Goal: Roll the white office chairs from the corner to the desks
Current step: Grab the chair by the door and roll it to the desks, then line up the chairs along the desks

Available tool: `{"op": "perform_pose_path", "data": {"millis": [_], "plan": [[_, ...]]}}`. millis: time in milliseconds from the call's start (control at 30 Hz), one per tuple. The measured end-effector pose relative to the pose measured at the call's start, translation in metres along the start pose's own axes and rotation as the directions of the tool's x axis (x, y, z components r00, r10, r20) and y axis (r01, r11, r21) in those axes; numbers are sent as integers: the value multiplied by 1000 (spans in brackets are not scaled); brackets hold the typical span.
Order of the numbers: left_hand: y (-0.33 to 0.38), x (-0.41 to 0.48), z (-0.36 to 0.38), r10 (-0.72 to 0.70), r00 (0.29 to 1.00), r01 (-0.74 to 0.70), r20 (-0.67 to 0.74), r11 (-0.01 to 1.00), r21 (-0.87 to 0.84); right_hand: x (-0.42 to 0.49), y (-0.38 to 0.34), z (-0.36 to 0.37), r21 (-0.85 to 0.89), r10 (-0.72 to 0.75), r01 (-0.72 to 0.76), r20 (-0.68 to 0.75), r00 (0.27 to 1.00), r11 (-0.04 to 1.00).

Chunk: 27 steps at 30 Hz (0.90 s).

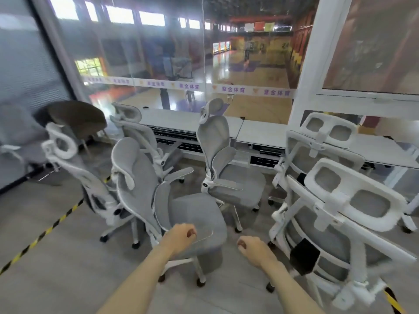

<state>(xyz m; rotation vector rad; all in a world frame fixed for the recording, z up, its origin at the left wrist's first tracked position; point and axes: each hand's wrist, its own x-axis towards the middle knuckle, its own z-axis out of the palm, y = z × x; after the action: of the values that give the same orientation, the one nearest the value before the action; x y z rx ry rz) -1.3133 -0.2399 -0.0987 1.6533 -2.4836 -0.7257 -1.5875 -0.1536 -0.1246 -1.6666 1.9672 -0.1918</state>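
Several white office chairs with grey mesh stand bunched near the glass wall. The nearest chair (192,214) sits straight ahead with its seat toward me. My left hand (180,236) hovers over that seat's front edge, fingers curled, holding nothing. My right hand (255,251) hangs in the gap to the right of the seat, fingers curled too and empty. Another chair (229,175) faces right just behind. Two chairs (335,225) show their white backs at right. White desks (260,132) run along the glass.
A chair (74,175) stands at the left and one (138,130) at the back by the desk. A dark round-backed chair (77,116) sits in the corner. Yellow-black tape (45,232) crosses the floor at left. A white pillar (310,64) rises at right.
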Motion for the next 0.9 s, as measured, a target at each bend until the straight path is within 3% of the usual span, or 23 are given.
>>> {"op": "perform_pose_path", "data": {"millis": [333, 567, 900], "plan": [[-177, -89, -49, -293, 948, 267, -122, 945, -189, 37, -195, 93, 75, -270, 262, 128, 954, 962], [-309, -121, -105, -290, 950, 266, -113, 945, -190, 78, -341, 153, 73, -327, 319, 145, 934, 945], [-480, -138, -215, -407, 887, 369, -217, 909, -193, 149, -524, 207, 129, -371, 353, 155, 916, 927]]}}
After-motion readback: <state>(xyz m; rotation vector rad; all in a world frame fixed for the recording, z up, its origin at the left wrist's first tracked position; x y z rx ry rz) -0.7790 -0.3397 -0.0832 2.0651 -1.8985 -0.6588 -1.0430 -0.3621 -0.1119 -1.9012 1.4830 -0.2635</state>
